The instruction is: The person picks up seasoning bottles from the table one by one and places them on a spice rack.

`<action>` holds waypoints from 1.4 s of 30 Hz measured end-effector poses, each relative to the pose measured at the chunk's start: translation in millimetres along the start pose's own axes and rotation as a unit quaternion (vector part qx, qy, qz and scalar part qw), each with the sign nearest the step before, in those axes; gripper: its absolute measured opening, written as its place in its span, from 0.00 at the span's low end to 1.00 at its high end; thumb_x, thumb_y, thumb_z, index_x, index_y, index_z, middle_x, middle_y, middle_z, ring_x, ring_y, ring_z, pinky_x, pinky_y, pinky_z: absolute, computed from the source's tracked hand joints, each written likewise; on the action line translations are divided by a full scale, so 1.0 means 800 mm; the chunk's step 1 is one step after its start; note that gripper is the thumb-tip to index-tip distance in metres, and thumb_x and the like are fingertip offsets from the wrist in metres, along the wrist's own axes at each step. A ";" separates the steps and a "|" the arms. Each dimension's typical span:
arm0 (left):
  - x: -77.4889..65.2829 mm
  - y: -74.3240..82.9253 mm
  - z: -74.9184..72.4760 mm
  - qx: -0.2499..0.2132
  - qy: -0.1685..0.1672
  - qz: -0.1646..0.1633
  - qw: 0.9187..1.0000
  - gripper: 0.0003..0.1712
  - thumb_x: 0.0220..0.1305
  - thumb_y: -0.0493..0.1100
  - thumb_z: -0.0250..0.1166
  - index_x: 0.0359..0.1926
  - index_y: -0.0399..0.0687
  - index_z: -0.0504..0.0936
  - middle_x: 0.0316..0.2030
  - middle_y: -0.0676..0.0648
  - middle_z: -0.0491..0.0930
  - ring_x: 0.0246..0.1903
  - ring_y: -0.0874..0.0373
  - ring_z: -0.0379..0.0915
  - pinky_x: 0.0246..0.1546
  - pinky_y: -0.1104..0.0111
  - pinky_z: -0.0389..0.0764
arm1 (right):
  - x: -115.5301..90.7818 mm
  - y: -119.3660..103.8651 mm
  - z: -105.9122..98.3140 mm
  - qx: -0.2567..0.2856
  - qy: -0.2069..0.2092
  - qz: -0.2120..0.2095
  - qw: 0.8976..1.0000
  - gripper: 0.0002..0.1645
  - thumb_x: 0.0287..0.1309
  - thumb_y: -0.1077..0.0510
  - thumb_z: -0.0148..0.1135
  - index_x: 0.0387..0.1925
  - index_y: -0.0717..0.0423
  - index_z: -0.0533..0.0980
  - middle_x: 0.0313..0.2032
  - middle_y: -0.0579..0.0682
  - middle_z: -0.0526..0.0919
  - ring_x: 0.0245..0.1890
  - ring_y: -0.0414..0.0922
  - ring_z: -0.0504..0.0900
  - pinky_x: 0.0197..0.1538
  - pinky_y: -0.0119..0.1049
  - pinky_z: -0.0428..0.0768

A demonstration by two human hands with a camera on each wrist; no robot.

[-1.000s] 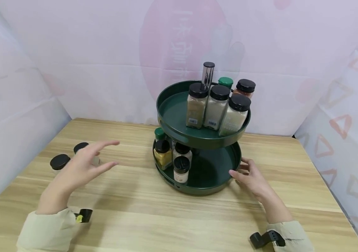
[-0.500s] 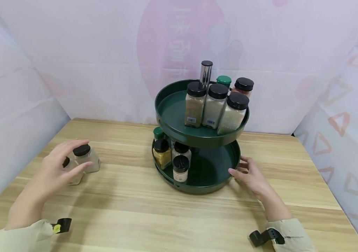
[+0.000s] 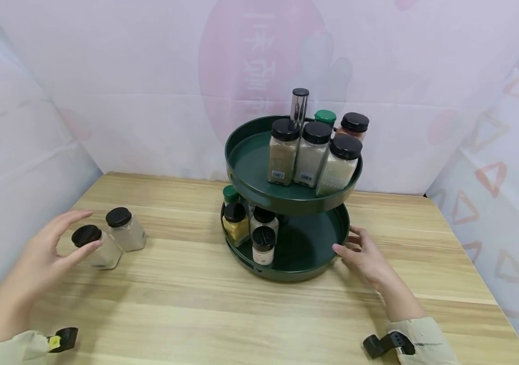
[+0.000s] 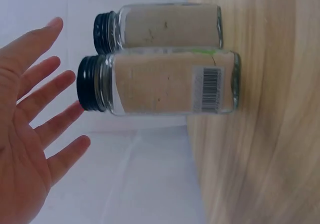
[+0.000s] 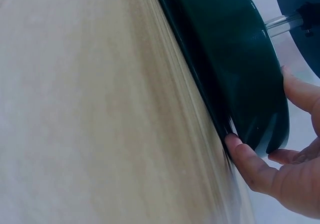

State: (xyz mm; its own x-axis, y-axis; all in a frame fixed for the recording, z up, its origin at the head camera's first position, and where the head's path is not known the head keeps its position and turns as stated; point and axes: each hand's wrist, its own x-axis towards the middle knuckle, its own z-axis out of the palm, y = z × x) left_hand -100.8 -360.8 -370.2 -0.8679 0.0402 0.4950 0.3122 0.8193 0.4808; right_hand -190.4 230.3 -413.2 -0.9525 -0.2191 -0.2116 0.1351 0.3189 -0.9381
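Two square glass spice jars with black lids stand side by side on the table at the left: a nearer jar [image 3: 108,254] and a farther jar [image 3: 129,235]. My left hand [image 3: 40,266] is spread beside the nearer jar. In the left wrist view its fingers stay near the black lid [image 4: 90,83], holding nothing. A dark green two-tier spice rack [image 3: 287,275] stands right of centre. At the right side of its lower tier, my right hand [image 3: 364,258] holds the rim with the thumb above. The right wrist view shows fingertips [image 5: 235,143] against the tray's lower side.
On the upper tier [image 3: 252,154] several jars crowd the right side, beside a clear post [image 3: 299,109]. Several smaller jars, among them a yellow spice jar [image 3: 236,230] and a small white jar [image 3: 263,253], stand at the lower tier's left. Fabric walls [image 3: 159,126] enclose the table [image 3: 186,314].
My left hand has moved left and down from in front of the two jars to beside the nearer one, uncovering both. My right hand and the rack have hardly moved.
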 end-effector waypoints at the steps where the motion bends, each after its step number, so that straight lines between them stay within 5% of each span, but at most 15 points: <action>1: -0.002 -0.004 -0.001 0.002 -0.012 -0.016 1.000 0.41 0.56 0.35 0.74 0.70 0.47 0.68 0.69 0.56 0.67 0.69 0.80 0.50 0.69 0.84 0.50 | 0.000 0.000 0.000 0.000 0.000 0.000 1.000 0.49 0.68 0.56 0.60 0.77 0.62 0.40 0.71 0.70 0.54 0.69 0.65 0.62 0.53 0.26 0.77; 4: -0.004 -0.015 -0.004 0.005 -0.056 -0.058 0.997 0.47 0.60 0.40 0.72 0.76 0.49 0.58 0.72 0.34 0.61 0.75 0.58 0.48 0.74 0.51 0.58 | 0.000 0.000 -0.001 -0.002 0.001 -0.001 1.000 0.49 0.68 0.55 0.60 0.77 0.62 0.40 0.71 0.70 0.54 0.69 0.64 0.63 0.53 0.26 0.77; 7: -0.005 -0.022 -0.005 0.010 -0.089 -0.080 0.993 0.50 0.60 0.43 0.72 0.77 0.46 0.53 0.70 0.26 0.58 0.73 0.38 0.49 0.52 0.29 0.63 | 0.000 0.000 -0.001 -0.008 0.001 0.002 1.000 0.49 0.68 0.55 0.60 0.77 0.62 0.41 0.71 0.70 0.54 0.69 0.64 0.63 0.54 0.27 0.77; 13: -0.008 -0.031 -0.002 0.019 -0.109 -0.078 0.991 0.45 0.58 0.42 0.73 0.71 0.36 0.60 0.63 0.27 0.67 0.64 0.46 0.61 0.45 0.31 0.70 | 0.001 0.001 -0.001 -0.010 -0.002 0.003 1.000 0.49 0.69 0.55 0.59 0.77 0.61 0.40 0.71 0.70 0.54 0.68 0.64 0.64 0.58 0.37 0.79; 17: -0.007 -0.034 0.000 0.005 -0.105 -0.063 0.992 0.45 0.55 0.39 0.75 0.69 0.34 0.62 0.59 0.28 0.69 0.52 0.79 0.60 0.42 0.32 0.73 | 0.001 0.002 -0.001 -0.013 -0.005 0.000 1.000 0.49 0.70 0.54 0.58 0.77 0.62 0.40 0.71 0.70 0.54 0.68 0.64 0.64 0.60 0.40 0.79; 20: -0.009 -0.036 0.001 -0.005 -0.104 -0.050 0.993 0.45 0.53 0.35 0.76 0.69 0.33 0.62 0.57 0.28 0.70 0.48 0.91 0.49 0.39 0.32 0.74 | 0.001 0.001 -0.001 -0.013 -0.006 -0.001 1.000 0.49 0.69 0.54 0.59 0.77 0.61 0.40 0.71 0.69 0.54 0.68 0.64 0.64 0.60 0.39 0.78; 25: -0.014 -0.043 0.004 -0.025 -0.110 -0.036 0.993 0.47 0.52 0.27 0.73 0.70 0.33 0.58 0.58 0.58 0.67 0.49 0.90 0.53 0.39 0.37 0.77 | 0.001 0.001 -0.001 -0.013 -0.008 -0.001 1.000 0.49 0.69 0.54 0.59 0.77 0.61 0.40 0.71 0.70 0.54 0.68 0.64 0.64 0.58 0.35 0.78; 28: -0.015 -0.047 0.007 -0.046 -0.108 -0.028 0.993 0.48 0.51 0.23 0.71 0.70 0.32 0.56 0.56 0.76 0.58 0.50 0.90 0.54 0.43 0.64 0.86 | 0.001 0.001 -0.001 -0.012 -0.008 -0.001 1.000 0.49 0.69 0.54 0.59 0.77 0.61 0.40 0.71 0.70 0.54 0.68 0.64 0.65 0.58 0.36 0.78; 32: -0.015 -0.047 0.009 -0.069 -0.101 -0.013 0.992 0.47 0.47 0.18 0.68 0.67 0.28 0.56 0.55 0.77 0.57 0.50 0.92 0.52 0.40 0.94 0.69 | 0.001 0.000 -0.001 -0.011 -0.007 0.001 1.000 0.49 0.69 0.54 0.59 0.77 0.61 0.39 0.71 0.70 0.54 0.69 0.64 0.64 0.59 0.37 0.78; 42: -0.012 -0.037 0.012 -0.082 -0.102 -0.003 0.991 0.43 0.49 0.18 0.67 0.65 0.28 0.58 0.54 0.73 0.61 0.52 0.90 0.57 0.42 0.94 0.71 | 0.002 0.001 -0.001 -0.007 -0.014 -0.002 1.000 0.49 0.70 0.55 0.57 0.77 0.61 0.38 0.71 0.70 0.54 0.68 0.63 0.66 0.59 0.39 0.79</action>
State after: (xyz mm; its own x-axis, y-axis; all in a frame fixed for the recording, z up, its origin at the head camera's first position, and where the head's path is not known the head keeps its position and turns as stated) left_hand -105.7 -380.4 -395.8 -0.9249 0.1636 0.3431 0.3503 0.7172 0.6025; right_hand -191.7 230.6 -414.3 -0.9448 -0.2462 -0.2161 0.1279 0.3303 -0.9352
